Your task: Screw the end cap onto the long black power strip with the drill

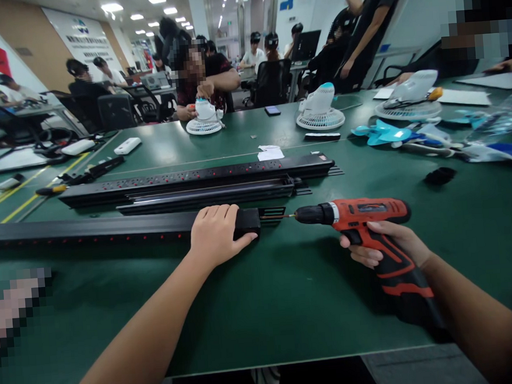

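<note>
My left hand [217, 233] is closed over the right end of a long black power strip [109, 230] that lies across the green table [267, 296]. My right hand [389, 247] grips the handle of a red and black cordless drill [363, 219]. The drill lies level, and its bit points left at the strip's end cap, a short gap away from the black comb-like part [271, 215] sticking out of it.
Two more black power strips [202, 178] lie parallel just behind. Small white papers [269, 152], white desk fans [319, 108], blue fan blades [381, 133] and a black lump [439, 175] sit farther back. Several people sit at the far side. The table's front edge is near me.
</note>
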`<state>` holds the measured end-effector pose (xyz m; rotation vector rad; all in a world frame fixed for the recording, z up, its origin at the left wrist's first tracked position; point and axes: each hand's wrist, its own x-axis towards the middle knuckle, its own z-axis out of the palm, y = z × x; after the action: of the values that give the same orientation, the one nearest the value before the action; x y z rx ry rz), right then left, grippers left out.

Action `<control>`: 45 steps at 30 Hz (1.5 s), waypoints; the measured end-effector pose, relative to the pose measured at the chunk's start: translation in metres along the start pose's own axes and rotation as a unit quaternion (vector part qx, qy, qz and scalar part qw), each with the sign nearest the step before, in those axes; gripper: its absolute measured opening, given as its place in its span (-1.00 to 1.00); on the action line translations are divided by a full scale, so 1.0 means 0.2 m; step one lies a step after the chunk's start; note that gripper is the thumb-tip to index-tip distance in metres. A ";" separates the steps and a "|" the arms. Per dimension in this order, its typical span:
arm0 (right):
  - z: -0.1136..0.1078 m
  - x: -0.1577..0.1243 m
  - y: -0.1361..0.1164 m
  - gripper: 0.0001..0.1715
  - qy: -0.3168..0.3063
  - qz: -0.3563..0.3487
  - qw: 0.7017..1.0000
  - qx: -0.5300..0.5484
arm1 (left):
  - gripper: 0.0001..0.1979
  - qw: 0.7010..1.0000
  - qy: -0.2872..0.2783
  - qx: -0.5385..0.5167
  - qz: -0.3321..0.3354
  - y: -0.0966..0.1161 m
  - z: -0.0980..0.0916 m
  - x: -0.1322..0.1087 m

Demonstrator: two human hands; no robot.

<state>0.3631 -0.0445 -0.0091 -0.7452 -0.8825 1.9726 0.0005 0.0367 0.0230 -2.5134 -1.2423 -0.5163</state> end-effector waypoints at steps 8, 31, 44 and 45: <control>0.00 0.00 0.00 -0.56 -0.003 0.019 1.000 0.015 | -0.43 1.000 -0.001 -0.007 -0.002 0.00 0.00 0.00; 0.03 0.00 -0.01 -0.72 0.015 0.024 1.000 0.002 | -0.42 1.000 0.001 -0.014 -0.008 0.00 0.00 0.00; 0.02 -0.01 -0.01 -0.71 0.014 0.019 1.000 0.004 | -0.42 1.000 -0.001 -0.006 -0.003 0.00 0.00 0.00; 0.03 -0.01 -0.01 -0.71 0.018 0.017 1.000 0.000 | -0.42 1.000 0.000 -0.005 -0.003 0.00 0.00 -0.01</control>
<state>0.3611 -0.0473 -0.0039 -0.7964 -0.8538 1.9827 0.0001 0.0357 0.0228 -2.5195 -1.2501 -0.5242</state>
